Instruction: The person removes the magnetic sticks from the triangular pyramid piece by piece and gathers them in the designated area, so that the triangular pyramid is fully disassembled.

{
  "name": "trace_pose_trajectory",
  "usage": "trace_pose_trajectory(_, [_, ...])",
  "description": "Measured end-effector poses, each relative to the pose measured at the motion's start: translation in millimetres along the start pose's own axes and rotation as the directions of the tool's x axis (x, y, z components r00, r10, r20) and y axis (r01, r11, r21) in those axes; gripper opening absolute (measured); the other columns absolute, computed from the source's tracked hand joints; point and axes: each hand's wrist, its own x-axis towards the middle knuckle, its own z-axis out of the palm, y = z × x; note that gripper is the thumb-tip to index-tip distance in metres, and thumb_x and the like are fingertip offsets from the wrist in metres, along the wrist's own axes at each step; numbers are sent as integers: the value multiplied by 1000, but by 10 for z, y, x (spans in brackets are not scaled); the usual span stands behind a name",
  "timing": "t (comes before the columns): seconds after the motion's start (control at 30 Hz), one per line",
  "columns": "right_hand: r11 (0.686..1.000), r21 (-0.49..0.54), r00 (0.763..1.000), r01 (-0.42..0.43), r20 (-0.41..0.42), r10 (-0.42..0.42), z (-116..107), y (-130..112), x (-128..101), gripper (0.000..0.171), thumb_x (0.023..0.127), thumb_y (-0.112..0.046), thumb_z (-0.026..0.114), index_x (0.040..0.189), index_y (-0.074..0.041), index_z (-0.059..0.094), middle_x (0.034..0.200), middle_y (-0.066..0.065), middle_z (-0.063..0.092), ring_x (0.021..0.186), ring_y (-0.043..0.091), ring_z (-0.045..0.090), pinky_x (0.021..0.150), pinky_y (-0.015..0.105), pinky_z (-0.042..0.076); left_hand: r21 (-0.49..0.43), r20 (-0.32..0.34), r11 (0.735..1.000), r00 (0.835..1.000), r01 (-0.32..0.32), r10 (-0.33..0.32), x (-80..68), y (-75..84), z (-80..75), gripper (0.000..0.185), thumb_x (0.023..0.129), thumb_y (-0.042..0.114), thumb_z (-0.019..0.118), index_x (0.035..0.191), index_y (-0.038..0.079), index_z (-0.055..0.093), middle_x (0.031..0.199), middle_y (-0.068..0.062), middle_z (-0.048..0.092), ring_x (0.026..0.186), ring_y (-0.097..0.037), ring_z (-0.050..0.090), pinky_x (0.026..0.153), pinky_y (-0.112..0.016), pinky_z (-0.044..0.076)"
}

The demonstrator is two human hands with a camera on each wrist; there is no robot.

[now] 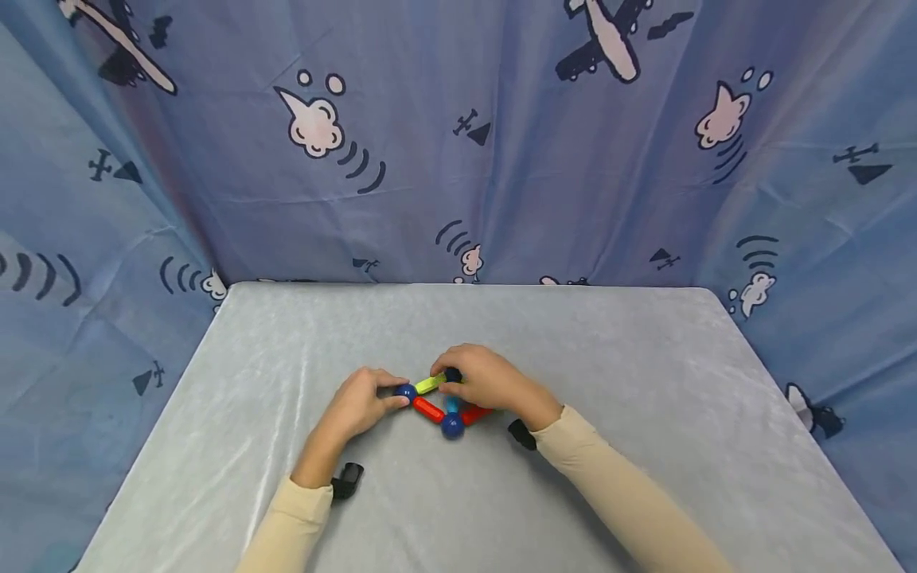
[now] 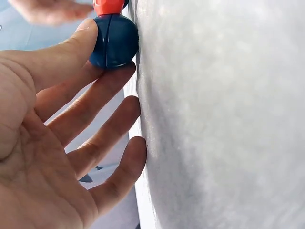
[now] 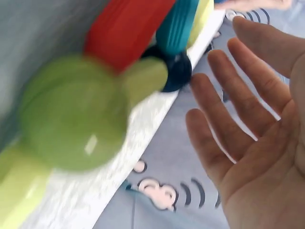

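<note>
The left hand (image 1: pixel 358 406) is pinching a dark blue ball (image 2: pixel 114 40) between thumb and forefinger, the other fingers (image 2: pixel 107 143) lying nearly straight against the surface (image 1: pixel 645 382). That light pinch looks meant to steady the left corner of the flat toy frame without lifting it. A red rod (image 2: pixel 108 5) is running out of the ball's top in the left wrist view.

The right hand (image 1: pixel 483 378) is curling over the far corner of the frame, where another dark ball (image 1: pixel 453 374) is sitting; its fingertips seem to be on that ball and the yellow-green rod (image 1: pixel 430 384), though the right wrist view shows the fingers (image 3: pixel 238 109) spread and fairly straight, so a firm grip cannot be told.

The frame is lying near the middle of the surface: the yellow-green rod on the far left side, a red rod (image 1: pixel 427 409) on the near left, a short teal rod (image 1: pixel 452 404) down the middle, and a blue ball (image 1: pixel 452 426) at the near corner. Close to the right wrist camera, a blurred green ball (image 3: pixel 71 114) is joining a green rod. Behind, a blue curtain (image 1: pixel 458 143) printed with aeroplanes is hanging.
</note>
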Motion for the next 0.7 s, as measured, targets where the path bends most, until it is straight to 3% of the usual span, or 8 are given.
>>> trace_pose_trajectory(0.1, [999, -43, 1000, 28, 2, -28, 55, -63, 113, 22, 91, -22, 73, 112, -13, 74, 111, 0, 74, 105, 19, 66, 97, 37, 52, -6, 2, 1000, 1000, 16, -16, -10, 2, 15, 30, 83, 23, 81, 112, 15, 77, 109, -4, 76, 107, -24, 67, 93, -46, 51])
trace_pose_trajectory(0.23, [997, -78, 1000, 3, -8, -4, 81, -111, 196, 18, 90, -23, 74, 106, -17, 77, 105, -4, 75, 100, 16, 68, 93, 35, 53, -18, 1, 999, 1000, 28, -28, -13, 10, 22, 31, 83, 24, 81, 113, 16, 77, 110, -4, 75, 109, -25, 67, 94, -47, 51])
trace_pose_trajectory(0.7, [992, -118, 999, -37, -13, 35, 191, -68, 260, 11, 90, -27, 75, 98, -22, 79, 98, -8, 76, 92, 11, 69, 91, 34, 53, -9, -8, 999, 999, 40, -40, 11, 3, 29, 30, 83, 26, 81, 111, 18, 78, 109, -3, 76, 108, -24, 68, 93, -46, 52])
